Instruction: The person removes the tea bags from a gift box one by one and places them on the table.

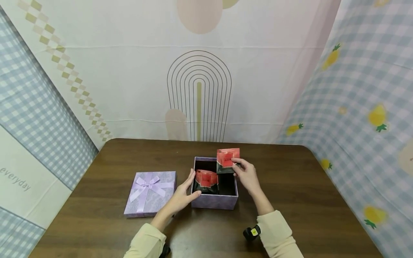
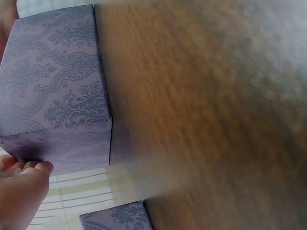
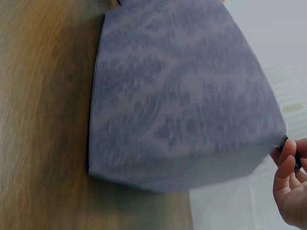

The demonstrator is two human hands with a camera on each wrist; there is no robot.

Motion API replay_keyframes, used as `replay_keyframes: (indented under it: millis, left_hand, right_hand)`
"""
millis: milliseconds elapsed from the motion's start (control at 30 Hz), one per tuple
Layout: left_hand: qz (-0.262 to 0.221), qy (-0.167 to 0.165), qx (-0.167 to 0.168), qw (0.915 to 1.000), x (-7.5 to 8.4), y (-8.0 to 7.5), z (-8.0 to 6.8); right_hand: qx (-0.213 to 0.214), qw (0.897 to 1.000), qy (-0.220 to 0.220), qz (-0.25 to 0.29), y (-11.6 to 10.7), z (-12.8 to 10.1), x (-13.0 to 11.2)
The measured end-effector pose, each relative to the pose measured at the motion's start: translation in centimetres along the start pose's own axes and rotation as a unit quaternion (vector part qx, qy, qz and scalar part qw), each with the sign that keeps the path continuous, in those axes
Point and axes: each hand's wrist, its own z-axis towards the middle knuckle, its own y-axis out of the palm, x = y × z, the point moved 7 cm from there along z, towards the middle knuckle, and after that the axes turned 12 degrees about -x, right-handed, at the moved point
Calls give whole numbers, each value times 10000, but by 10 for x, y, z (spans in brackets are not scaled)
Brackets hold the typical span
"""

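from my remote seat, i see the right hand [image 1: 247,176] pinching a red-and-black packet [image 1: 226,161] over the box [image 1: 213,201], near the far edge of the table [image 1: 290,215]. another packet [image 1: 206,181] lies inside at left. the left hand [image 1: 182,196] touches the box's left wall, fingers straight, thumb apart, perhaps on the near rim (hard to judge). the bow-topped lid [image 1: 158,199] lies nearer the table's left edge.

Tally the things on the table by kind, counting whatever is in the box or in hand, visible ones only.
Box: 1
Lid with a bow: 1
Sachets: 2 (held sachet, in the right hand; other sachet, inside the box)
Total: 4
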Motion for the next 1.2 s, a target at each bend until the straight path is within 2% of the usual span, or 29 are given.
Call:
replay_keyframes:
  millis: [133,300,467,567,733,967,1200]
  left_hand:
    - [32,-10,28,10000,-18,2,3]
    - [-78,88,17,9999,-21,2,3]
    - [-63,90,-17,9999,-22,2,4]
    - [-52,41,-19,10000,-22,3,3]
    - [23,-55,4,10000,-18,3,1]
    - [-24,-104,-72,9999,17,-3,-6]
    - [19,-27,-7,10000,-20,3,3]
  right_hand:
    - [329,9973,522,401,-19,-2,19]
    - [482,9929,940,542,-36,-5,41]
    - [570,9884,1170,780,-46,-10,58]
    - [535,9892,1239,569,-51,-13,66]
    - [437,9883,1454,-144,-61,-17,82]
    - [205,9837,1561,-865,-65,-22,95]
    - [4,9770,1686,-1303,-65,-26,102]
